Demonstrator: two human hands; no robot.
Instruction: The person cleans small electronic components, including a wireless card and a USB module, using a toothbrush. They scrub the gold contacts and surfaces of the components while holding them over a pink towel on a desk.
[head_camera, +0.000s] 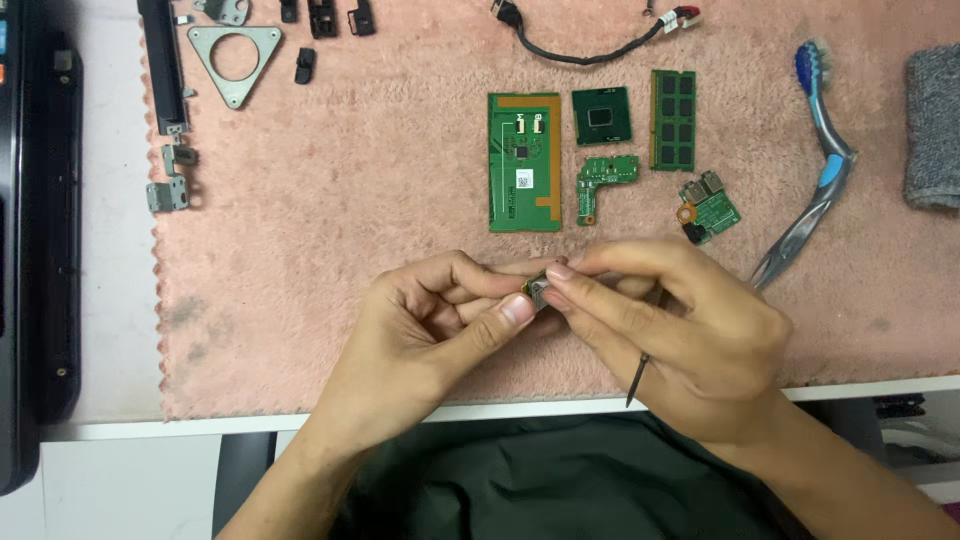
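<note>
Both hands meet over the pink mat (300, 300) near the table edge: left hand (430, 320) and right hand (680, 335) pinch a small metal part (537, 291) between narrowed fingertips; right also holds thin tweezers (640, 370); bare mat lies leftward

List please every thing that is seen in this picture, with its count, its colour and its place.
cloth mat: 1, pink, covering the table
large circuit board: 1, green, mat centre
processor chip: 1, green and dark, right of the large board
memory module: 1, green, right of the chip
small boards: 2, green, below chip and module
cable: 1, black, top edge
triangular bracket: 1, grey metal, top left
hinges: 2, grey, left mat edge
toothbrush: 1, blue and grey, right
folded cloth: 1, grey, far right
small metal part: 1, silver, pinched by both hands
left hand: 1, grip on the part
right hand: 1, also holding a thin dark tool
</note>
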